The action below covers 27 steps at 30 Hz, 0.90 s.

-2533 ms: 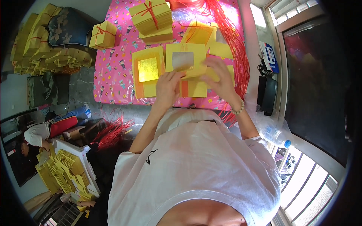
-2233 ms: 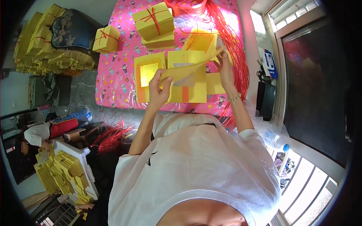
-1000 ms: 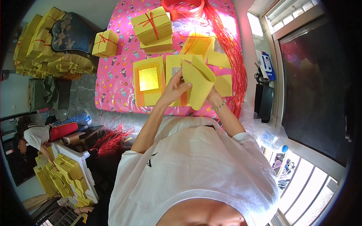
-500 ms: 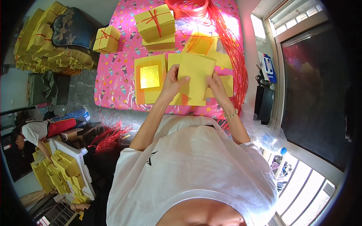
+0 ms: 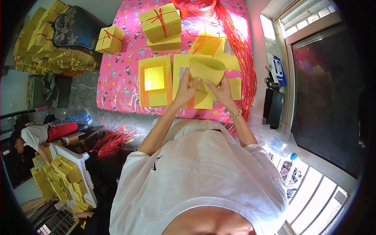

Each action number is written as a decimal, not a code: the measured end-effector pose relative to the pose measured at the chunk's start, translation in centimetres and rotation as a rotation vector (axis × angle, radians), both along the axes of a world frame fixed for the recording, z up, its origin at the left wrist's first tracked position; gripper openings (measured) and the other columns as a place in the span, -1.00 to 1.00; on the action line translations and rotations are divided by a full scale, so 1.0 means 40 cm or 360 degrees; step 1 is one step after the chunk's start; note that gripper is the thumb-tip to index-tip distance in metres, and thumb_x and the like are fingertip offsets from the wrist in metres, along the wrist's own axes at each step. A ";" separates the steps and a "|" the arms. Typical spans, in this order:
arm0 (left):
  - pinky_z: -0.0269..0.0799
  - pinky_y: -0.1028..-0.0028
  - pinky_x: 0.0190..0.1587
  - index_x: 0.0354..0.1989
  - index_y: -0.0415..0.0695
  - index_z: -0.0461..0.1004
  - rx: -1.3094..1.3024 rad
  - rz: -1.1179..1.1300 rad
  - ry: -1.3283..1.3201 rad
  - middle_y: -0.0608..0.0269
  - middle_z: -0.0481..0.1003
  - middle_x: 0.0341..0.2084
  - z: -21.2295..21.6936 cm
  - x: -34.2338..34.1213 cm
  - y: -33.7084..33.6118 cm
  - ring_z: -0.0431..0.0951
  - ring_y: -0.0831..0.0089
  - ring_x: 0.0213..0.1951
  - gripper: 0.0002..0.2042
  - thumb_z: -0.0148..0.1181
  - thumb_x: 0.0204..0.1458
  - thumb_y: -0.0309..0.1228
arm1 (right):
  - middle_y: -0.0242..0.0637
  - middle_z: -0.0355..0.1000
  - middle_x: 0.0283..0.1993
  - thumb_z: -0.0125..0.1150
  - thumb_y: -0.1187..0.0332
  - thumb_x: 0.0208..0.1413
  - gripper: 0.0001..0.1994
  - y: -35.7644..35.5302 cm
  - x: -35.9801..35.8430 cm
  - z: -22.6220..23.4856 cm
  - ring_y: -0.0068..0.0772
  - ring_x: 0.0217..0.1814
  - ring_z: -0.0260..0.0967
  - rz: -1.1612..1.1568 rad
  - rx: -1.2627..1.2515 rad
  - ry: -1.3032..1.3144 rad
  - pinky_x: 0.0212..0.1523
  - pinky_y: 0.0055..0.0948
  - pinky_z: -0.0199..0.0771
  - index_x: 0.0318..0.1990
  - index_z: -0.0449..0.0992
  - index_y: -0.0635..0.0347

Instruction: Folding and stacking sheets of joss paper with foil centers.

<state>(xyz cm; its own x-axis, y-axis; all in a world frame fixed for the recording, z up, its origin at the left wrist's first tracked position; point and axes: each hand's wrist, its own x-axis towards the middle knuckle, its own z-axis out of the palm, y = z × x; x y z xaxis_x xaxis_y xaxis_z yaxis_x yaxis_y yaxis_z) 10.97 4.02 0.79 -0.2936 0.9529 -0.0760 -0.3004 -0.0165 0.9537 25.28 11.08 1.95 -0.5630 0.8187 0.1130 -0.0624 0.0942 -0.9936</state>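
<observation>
Between my two hands is a sheaf of yellow paper (image 5: 207, 71), its upper edge curling over toward me. My left hand (image 5: 187, 90) pinches its left side, thumb in front. On the right side my right hand (image 5: 222, 92) grips it the same way, a beaded bracelet on the wrist. Beneath lie more yellow sheets (image 5: 204, 102), and a silver patch partly shows by my left fingers. To the left, a yellow sheet with an orange border carries a shiny gold square (image 5: 155, 78). Just beyond the sheaf rests an orange-printed yellow stack (image 5: 208, 45).
A pink patterned cloth (image 5: 121, 84) covers the table. Farther back stand a large tied paper bundle (image 5: 160, 24) and a smaller one (image 5: 110, 40). Red plastic strands (image 5: 244, 66) hang along the right edge. At lower left, a person (image 5: 35, 137) handles folded yellow paper (image 5: 66, 172).
The sheaf was flat and upright; now its top bends over into a curve. My hands have come closer together, the right one shifting slightly down.
</observation>
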 end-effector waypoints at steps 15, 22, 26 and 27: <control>0.34 0.51 -0.01 0.11 -0.23 0.22 -0.0173 -0.0116 -0.0205 0.22 0.42 -0.05 0.160 -0.043 0.022 0.42 0.53 -0.05 -0.66 -0.01 0.20 -0.39 | -0.25 0.43 0.00 0.17 0.39 0.15 -0.61 0.007 -0.008 0.136 -0.54 -0.01 0.40 0.0143 -0.0799 0.0038 -0.03 -0.52 0.45 0.10 0.33 0.33; 0.34 0.51 -0.01 0.11 -0.22 0.22 -0.0257 -0.0125 -0.0285 0.23 0.43 -0.05 0.151 -0.040 0.033 0.41 0.55 -0.04 -0.67 -0.02 0.21 -0.40 | -0.23 0.43 0.00 0.15 0.37 0.17 -0.63 0.009 -0.009 0.122 -0.52 -0.02 0.41 0.0111 -0.0924 0.0095 -0.05 -0.52 0.47 0.08 0.34 0.36; 0.33 0.51 -0.02 0.10 -0.22 0.23 -0.0233 -0.0114 -0.0224 0.23 0.43 -0.08 0.143 -0.040 0.033 0.42 0.54 -0.06 -0.68 -0.03 0.21 -0.40 | -0.24 0.44 -0.02 0.15 0.40 0.15 -0.64 0.012 -0.007 0.122 -0.51 -0.04 0.42 0.0090 -0.0760 0.0033 -0.08 -0.50 0.48 0.08 0.35 0.34; 0.33 0.51 -0.02 0.10 -0.22 0.23 -0.0217 -0.0112 -0.0207 0.22 0.44 -0.08 0.141 -0.040 0.035 0.42 0.54 -0.06 -0.68 -0.03 0.21 -0.41 | -0.24 0.44 -0.02 0.15 0.40 0.15 -0.64 0.012 -0.008 0.123 -0.51 -0.04 0.42 0.0091 -0.0759 0.0034 -0.08 -0.50 0.48 0.08 0.35 0.34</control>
<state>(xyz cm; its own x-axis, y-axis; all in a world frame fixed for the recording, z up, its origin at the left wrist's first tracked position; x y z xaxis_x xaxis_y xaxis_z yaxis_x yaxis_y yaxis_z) 9.37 5.44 6.43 -0.2056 0.9491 -0.2385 -0.4170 0.1355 0.8987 24.97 11.57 6.86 -0.6102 0.7500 -0.2554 -0.0752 -0.3757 -0.9237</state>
